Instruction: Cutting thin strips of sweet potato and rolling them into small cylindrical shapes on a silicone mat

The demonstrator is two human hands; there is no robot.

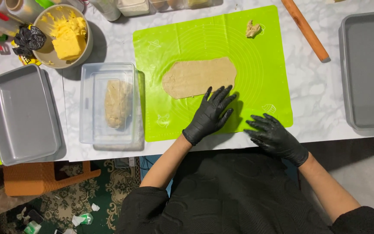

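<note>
Dough sheet: I see the rolled dough sheet lying flat near the middle of the green silicone mat, a long oval with blunt ends
Left hand: my view has the left hand in a black glove, palm down on the mat, fingers spread and straight, the tips at the dough's lower edge – touching or just short of it, I cannot tell which
Left arm: bare forearm runs from the black sleeve up and to the right, wrist over the mat's near edge
Right hand: the right hand, also gloved, rests at the mat's lower right corner near the table edge, fingers spread and slightly curled, holding nothing, well apart from the dough
Scrap: a small dough scrap sits at the mat's far side
Left of the mat: a clear plastic tub with a dough loaf inside – beyond it a grey baking tray and a bowl of yellow butter
Right of the mat: a wooden rolling pin lies slantwise on the white marbled table, and a second grey tray sits at the edge of view
</note>
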